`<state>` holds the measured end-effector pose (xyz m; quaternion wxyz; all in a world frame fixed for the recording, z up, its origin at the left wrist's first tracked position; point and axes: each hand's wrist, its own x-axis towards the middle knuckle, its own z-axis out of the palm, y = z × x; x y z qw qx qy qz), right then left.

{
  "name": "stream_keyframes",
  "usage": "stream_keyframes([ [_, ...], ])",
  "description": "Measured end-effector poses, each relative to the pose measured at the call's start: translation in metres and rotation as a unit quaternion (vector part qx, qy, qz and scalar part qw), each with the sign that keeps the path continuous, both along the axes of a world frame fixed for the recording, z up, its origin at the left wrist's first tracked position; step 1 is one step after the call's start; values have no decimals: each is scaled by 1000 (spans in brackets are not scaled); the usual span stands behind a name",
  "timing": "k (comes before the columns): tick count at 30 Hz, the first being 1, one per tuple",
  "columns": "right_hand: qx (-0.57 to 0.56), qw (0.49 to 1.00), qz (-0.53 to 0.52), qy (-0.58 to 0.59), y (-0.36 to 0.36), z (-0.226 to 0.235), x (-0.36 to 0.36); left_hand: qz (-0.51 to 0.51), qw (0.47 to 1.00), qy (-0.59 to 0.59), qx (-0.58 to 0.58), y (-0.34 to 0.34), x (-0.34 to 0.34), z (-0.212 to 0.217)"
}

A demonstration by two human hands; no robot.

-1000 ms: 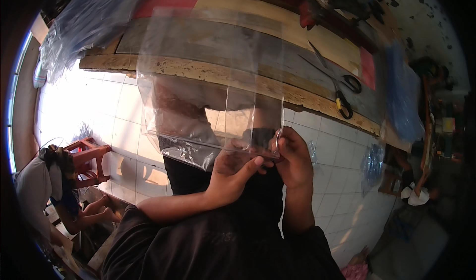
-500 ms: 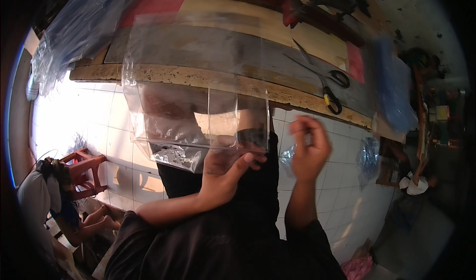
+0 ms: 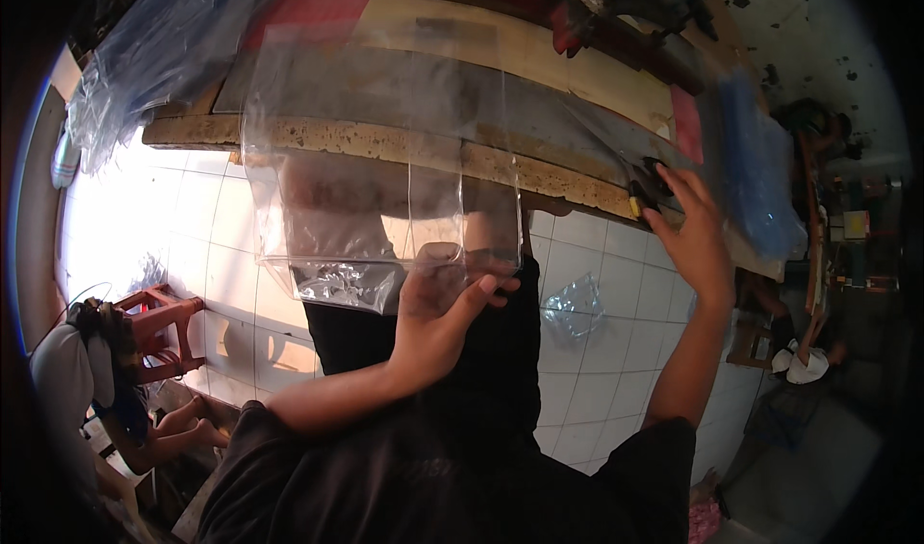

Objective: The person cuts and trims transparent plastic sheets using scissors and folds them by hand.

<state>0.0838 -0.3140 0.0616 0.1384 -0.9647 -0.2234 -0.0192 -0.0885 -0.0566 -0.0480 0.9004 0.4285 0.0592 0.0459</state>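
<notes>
My left hand [image 3: 441, 303] pinches the lower right edge of a large clear plastic bag [image 3: 337, 197], thumb on top. The bag is see-through, with straight seams and a folded, shiny lower end; it hangs over my lap and spreads up across the table edge. At the right, a pair of scissors [image 3: 630, 164] lies on the table with its blades pointing up and left. My right hand [image 3: 695, 241] is at the dark-and-yellow handles, thumb and fingers apart on either side. Whether the fingertips touch the handles is hard to tell.
The wooden table [image 3: 577, 186] has a worn front edge. Clear plastic sheets [image 3: 164, 72] are heaped at the left, bluish plastic [image 3: 756, 178] at the right. A plastic scrap [image 3: 575, 305] lies on the tiled floor. A red stool [image 3: 166, 332] and other people are at the sides.
My right hand has moved up and right from beside the bag to the scissors' handles. My left hand keeps its pinch on the bag, nearly in the same place.
</notes>
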Motion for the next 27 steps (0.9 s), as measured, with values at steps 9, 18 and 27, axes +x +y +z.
stream_keyframes([
  [9,234,932,-79,265,-8,-18,-87,34,999,6,10,1,0,5],
  [18,532,737,-35,416,50,-136,-195,26,999,44,2,1,-2,2],
  [27,426,810,-15,402,77,-123,-175,54,996,64,-22,-6,-6,-2],
])
